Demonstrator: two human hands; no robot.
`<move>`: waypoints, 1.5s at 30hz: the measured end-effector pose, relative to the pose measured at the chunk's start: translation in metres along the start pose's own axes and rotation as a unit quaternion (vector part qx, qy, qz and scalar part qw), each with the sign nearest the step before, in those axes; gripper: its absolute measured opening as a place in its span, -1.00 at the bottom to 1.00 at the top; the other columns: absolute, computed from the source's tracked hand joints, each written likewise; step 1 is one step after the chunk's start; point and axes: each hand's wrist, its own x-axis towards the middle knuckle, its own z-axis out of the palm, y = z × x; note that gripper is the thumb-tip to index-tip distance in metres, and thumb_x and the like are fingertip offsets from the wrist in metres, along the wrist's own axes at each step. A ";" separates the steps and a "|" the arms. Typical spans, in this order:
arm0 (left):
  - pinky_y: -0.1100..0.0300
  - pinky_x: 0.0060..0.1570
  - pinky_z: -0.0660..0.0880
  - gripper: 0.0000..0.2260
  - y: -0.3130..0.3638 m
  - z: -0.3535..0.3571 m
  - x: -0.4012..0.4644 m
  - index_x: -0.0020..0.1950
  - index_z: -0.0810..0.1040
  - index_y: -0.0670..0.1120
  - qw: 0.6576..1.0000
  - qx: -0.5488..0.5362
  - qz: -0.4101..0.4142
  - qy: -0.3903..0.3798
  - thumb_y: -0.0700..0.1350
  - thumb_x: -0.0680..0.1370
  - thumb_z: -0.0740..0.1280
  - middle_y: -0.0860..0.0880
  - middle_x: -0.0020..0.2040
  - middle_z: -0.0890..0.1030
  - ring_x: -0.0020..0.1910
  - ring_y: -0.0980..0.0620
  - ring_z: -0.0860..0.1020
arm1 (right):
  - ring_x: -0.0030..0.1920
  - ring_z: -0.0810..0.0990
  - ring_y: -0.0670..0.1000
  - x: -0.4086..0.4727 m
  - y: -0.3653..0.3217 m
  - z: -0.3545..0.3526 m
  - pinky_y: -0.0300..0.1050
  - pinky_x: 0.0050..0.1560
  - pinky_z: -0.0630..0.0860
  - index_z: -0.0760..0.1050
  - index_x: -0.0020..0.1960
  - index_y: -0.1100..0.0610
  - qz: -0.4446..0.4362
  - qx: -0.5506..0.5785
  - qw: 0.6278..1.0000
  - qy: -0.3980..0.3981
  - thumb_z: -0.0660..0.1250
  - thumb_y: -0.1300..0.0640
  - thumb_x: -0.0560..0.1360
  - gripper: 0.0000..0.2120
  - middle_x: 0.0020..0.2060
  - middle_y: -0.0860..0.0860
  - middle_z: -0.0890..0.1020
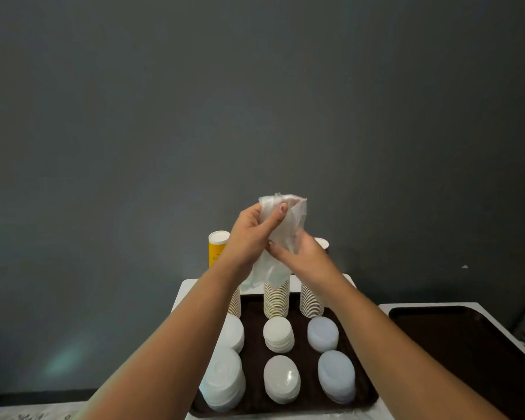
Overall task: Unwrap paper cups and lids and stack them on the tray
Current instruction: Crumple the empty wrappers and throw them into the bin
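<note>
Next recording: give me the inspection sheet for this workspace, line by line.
Surface: white table carrying a dark brown tray; a second dark tray at right.
Job's things: three cup stacks along the tray's far side; six lid stacks in front.
Clutter: clear plastic wrap, held above the cups.
Grippers: left hand and right hand both grip the wrap.
Cables: nothing seen.
Surroundings: plain dark grey wall.
</note>
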 end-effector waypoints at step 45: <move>0.29 0.43 0.12 -0.46 -0.048 0.006 -0.035 0.45 0.22 -0.19 0.814 0.465 0.303 0.167 -0.18 0.50 0.30 -0.22 0.41 0.29 0.43 -0.07 0.25 | -0.12 0.62 0.06 0.002 0.028 -0.015 -0.13 -0.15 0.57 0.56 -0.10 0.00 -0.092 -0.040 0.945 0.311 0.39 0.28 0.46 -0.82 -0.15 0.09 0.63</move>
